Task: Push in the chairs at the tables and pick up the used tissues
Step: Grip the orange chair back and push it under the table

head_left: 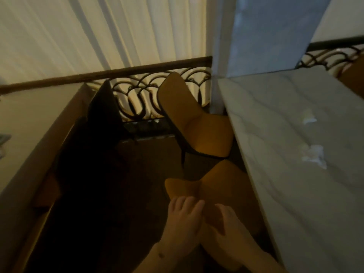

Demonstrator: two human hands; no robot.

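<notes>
At 6 o'clock, the left hand (184, 219) and right hand (229, 231) grip the near chair (197, 189) by its backrest (yellow, beside the table (275, 144)). At 12 o'clock stands another chair (194, 119); tissues (315, 154) lie at 3 o'clock.

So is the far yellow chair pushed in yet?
Not fully. The far yellow chair sits angled, most of its seat showing outside the marble table edge.

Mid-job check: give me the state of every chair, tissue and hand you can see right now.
Near yellow chair: partly out from the marble table, both hands on its back.
Far yellow chair: pulled out, angled.
Dark chair: at the left table, untouched.
Tissues: crumpled, on the marble table.
Left hand: gripping the chair back.
Right hand: gripping the chair back.
</notes>
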